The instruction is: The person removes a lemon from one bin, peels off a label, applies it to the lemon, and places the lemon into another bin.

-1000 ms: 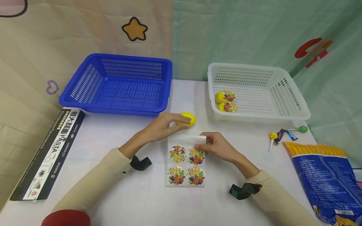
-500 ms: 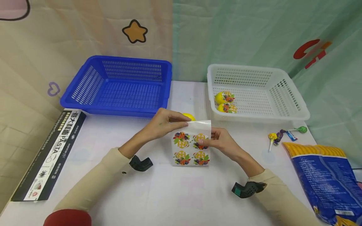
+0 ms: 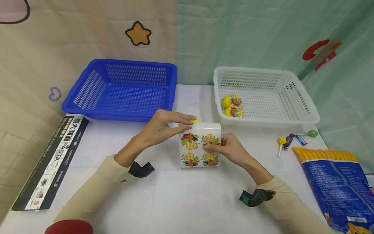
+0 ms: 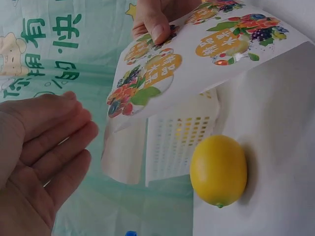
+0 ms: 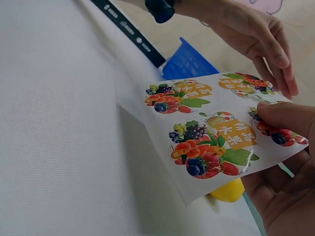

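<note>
A white sheet of fruit-print stickers (image 3: 200, 149) is lifted off the table, with its top end curling back. My right hand (image 3: 233, 149) pinches its right side, the thumb (image 5: 283, 115) on the printed face and the fingers behind. My left hand (image 3: 160, 128) is held by the sheet's upper left corner. Its fingers (image 4: 64, 147) are nearly straight, and a gap separates them from the sheet in the left wrist view. Behind the sheet a yellow lemon (image 4: 219, 170) lies on the table; the head view shows only a sliver of it.
At the back left stands a blue basket (image 3: 119, 114). A white basket (image 3: 268, 121) at the back right holds two stickered lemons (image 3: 232, 106). Wrapped candies and lollipops (image 3: 289, 142) and a blue pasta bag (image 3: 336, 185) lie right, a long black box (image 3: 52, 162) left.
The right hand has raised the sheet from the table and moved it slightly right, in front of the lemon. The left hand has come off the lemon and moved a little left.
</note>
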The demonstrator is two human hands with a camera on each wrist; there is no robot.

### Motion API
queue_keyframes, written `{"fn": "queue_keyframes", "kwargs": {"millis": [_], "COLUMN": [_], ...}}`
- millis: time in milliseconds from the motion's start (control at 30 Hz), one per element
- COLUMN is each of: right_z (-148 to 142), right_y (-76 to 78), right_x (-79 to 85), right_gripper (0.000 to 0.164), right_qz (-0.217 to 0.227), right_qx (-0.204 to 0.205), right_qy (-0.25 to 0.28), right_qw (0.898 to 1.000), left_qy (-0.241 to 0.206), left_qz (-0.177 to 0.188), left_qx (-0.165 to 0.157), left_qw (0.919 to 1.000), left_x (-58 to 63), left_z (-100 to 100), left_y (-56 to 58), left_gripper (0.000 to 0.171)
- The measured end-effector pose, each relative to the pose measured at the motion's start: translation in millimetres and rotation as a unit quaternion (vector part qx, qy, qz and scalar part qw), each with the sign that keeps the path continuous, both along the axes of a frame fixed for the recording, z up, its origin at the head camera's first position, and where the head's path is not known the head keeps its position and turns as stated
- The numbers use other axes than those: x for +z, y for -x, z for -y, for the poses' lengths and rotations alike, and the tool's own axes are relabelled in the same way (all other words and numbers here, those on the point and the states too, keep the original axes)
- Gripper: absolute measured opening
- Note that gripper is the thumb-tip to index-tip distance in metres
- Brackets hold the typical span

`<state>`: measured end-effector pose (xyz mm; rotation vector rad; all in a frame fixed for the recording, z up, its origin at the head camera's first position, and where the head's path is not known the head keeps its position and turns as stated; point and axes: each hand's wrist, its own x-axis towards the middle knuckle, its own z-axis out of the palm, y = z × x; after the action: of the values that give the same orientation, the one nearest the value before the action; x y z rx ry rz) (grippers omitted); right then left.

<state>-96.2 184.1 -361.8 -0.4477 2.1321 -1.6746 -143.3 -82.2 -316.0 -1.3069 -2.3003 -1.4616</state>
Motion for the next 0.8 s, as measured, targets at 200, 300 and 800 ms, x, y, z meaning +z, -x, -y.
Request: {"fn": "queue_keyframes", "kwargs": {"millis": [200, 300, 800], "right_z": [0, 2, 2], "right_y": [-0.6, -0.8, -4.0], "right_x": [-1.3, -1.3, -11.0], "right_gripper": [0.024, 0.024, 0.03], "right_qz": [-0.013, -0.018, 0.053], "right_qx": [-0.017, -0.027, -0.065], "right_qy": [0.002, 0.003, -0.025], "right_qw": [1.0, 0.999, 0.996], "left_qy": [0.041, 0.048, 0.017], "left_qz": [0.01, 0.01, 0.036], "left_qx": [-0.027, -0.022, 0.011], "left_qw": [0.9987, 0.9985, 0.9991], "left_x": [-2.9, -4.9, -3.4], "left_z": [-1, -2, -5], "left_y": [-3.0, -3.5, -3.2], "left_gripper": [0.016, 0.015, 0.01]}}
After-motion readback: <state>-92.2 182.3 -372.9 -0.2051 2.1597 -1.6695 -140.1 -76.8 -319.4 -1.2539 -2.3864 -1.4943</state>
